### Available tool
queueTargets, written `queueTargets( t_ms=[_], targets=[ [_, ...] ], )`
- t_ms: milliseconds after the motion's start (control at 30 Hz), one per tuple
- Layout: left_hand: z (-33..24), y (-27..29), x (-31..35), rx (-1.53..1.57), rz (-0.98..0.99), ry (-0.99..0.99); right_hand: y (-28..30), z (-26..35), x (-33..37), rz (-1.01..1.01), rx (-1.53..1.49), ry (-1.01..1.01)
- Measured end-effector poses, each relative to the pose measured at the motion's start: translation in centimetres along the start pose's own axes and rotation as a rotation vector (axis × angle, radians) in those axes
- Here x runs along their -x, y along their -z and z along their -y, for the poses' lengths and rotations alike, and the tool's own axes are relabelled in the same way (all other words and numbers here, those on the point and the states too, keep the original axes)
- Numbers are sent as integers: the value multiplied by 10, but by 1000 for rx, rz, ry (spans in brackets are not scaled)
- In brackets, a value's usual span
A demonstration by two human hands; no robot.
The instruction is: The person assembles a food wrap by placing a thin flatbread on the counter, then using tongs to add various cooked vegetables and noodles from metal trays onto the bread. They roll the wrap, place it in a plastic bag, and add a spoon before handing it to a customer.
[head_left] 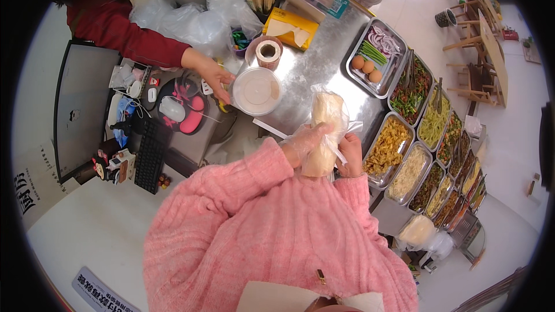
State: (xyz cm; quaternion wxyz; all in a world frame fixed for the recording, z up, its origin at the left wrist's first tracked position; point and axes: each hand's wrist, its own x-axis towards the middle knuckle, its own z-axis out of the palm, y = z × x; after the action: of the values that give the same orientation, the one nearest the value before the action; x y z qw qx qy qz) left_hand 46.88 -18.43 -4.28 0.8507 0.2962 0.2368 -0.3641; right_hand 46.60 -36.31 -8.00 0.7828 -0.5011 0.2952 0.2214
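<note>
Holds a pale roll (324, 111) in a clear bag (342, 117), close before the pink sweater (277, 225) and by the metal surface (324, 72). Grasps it round the middle with the left hand (307, 141); pinches loose plastic at its side with the right hand (350, 156). Probably feels light, soft and easily dented, with slick film outside; best to cradle broadly, squeeze little.

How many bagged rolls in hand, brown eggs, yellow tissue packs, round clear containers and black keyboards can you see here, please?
Bagged roll in hand: 1
Brown eggs: 3
Yellow tissue pack: 1
Round clear container: 1
Black keyboard: 1
Total: 7
</note>
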Motion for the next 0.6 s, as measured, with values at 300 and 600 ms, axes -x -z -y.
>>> queueTargets(
  t_ms=[300,600],
  targets=[
    [-8,47,-60,154,-133,-23,21,62,13,-164,41,485],
    [35,39,-170,-1054,-925,-374,61,-12,-52,187,1310,855]
  ],
)
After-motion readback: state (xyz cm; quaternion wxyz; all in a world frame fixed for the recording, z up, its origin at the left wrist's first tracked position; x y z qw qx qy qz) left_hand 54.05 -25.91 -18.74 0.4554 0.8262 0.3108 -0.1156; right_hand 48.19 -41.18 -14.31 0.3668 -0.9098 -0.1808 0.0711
